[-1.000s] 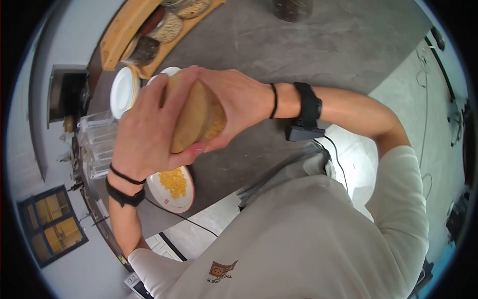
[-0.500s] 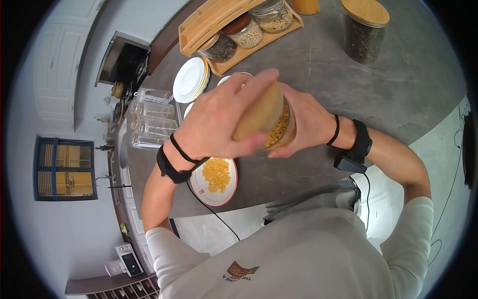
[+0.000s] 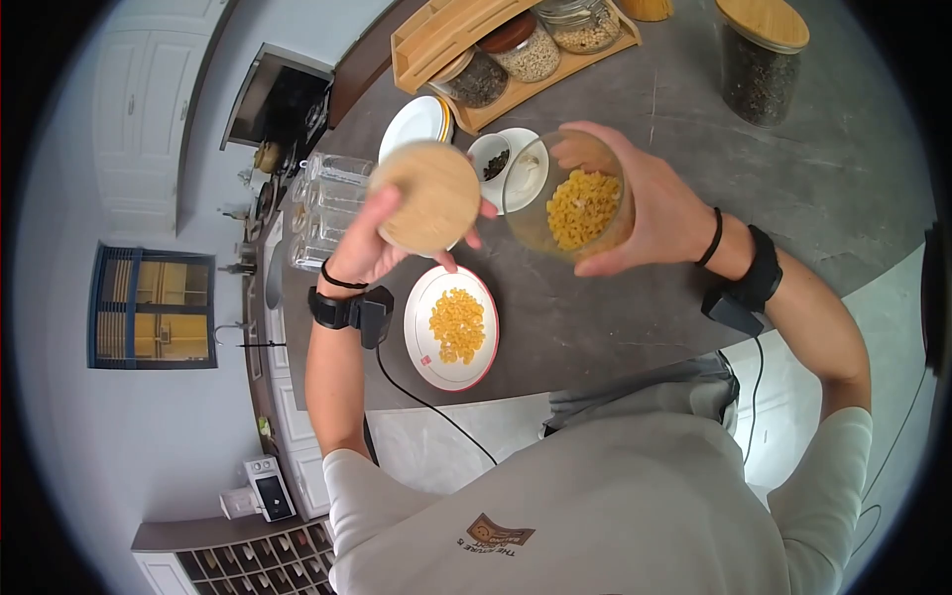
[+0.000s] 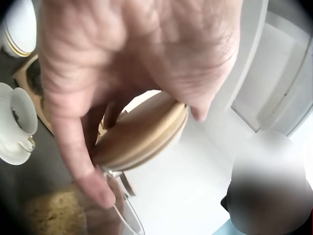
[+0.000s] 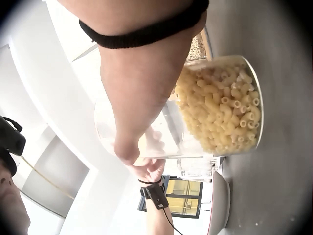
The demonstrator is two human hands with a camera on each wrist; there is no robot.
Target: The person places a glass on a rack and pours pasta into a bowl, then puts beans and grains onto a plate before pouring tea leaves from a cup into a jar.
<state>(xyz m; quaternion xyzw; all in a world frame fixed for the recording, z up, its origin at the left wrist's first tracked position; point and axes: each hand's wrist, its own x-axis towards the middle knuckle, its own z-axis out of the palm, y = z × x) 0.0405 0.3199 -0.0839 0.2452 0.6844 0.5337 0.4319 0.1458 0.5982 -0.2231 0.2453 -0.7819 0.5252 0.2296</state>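
A round wooden lid (image 3: 431, 196) is held by its edge in the left hand (image 3: 372, 238). From the side, the left wrist view shows the lid (image 4: 142, 132) between the thumb and fingers of the left hand (image 4: 132, 58). The right hand (image 3: 659, 203) grips a clear glass jar (image 3: 526, 218), tilted and uncovered, its mouth toward the lid. Yellow macaroni (image 3: 582, 208) lies inside the jar, also seen as macaroni (image 5: 220, 107) in the right wrist view. Lid and jar are apart. Below them, a white red-rimmed plate (image 3: 426, 347) bears loose macaroni (image 3: 458, 325).
Two small white dishes, one with dark bits (image 3: 496, 164), stand behind the jar. Stacked plates (image 3: 412, 124) and upright clear glasses (image 3: 332, 198) are at the left. A wooden rack (image 3: 555, 79) holds jars; a lidded dark-filled jar (image 3: 759, 79) stands at the back right.
The lid has come off the jar; the left hand has moved left with it. The right hand has tilted the jar so its mouth faces left. The head view has shifted.
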